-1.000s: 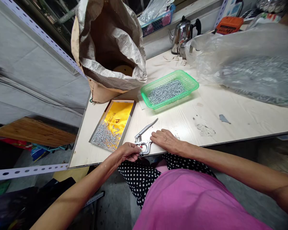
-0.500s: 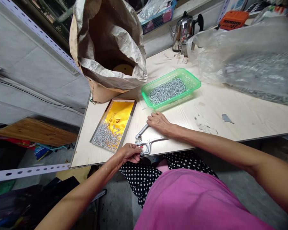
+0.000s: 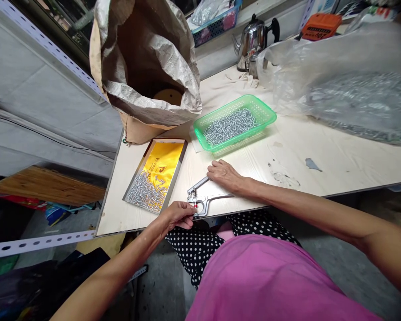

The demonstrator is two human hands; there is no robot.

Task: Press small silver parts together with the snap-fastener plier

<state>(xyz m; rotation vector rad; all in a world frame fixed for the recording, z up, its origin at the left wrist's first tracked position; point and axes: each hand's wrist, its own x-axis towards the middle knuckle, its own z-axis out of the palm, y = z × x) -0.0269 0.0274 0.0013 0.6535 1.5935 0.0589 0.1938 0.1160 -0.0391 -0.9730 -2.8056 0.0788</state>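
Silver hand pliers (image 3: 203,203), with two long handles, a coil spring and a small red part in the jaw, lie by the table's front edge. My right hand (image 3: 225,175) is curled over the end of the upper handle; the handles stand apart. At the jaw, my left hand (image 3: 181,214) pinches thumb and fingers together beside the red part; what sits between the fingertips is too small to tell. Left of the pliers is a shallow box (image 3: 169,176) with a yellow bottom, holding many small metal pieces. Behind my right hand stands a green basket (image 3: 269,117) of similar pieces.
A large open sack (image 3: 183,113) stands at the back left. Along the back are a steel kettle (image 3: 250,42) and an orange box (image 3: 321,26). A clear plastic bag (image 3: 361,93) of metal pieces takes up the right side of the table (image 3: 280,151).
The whole view has shifted slightly. My right hand has moved a little, with the upper pliers handle tilting a bit lower. My left hand stays pinched at the jaw.
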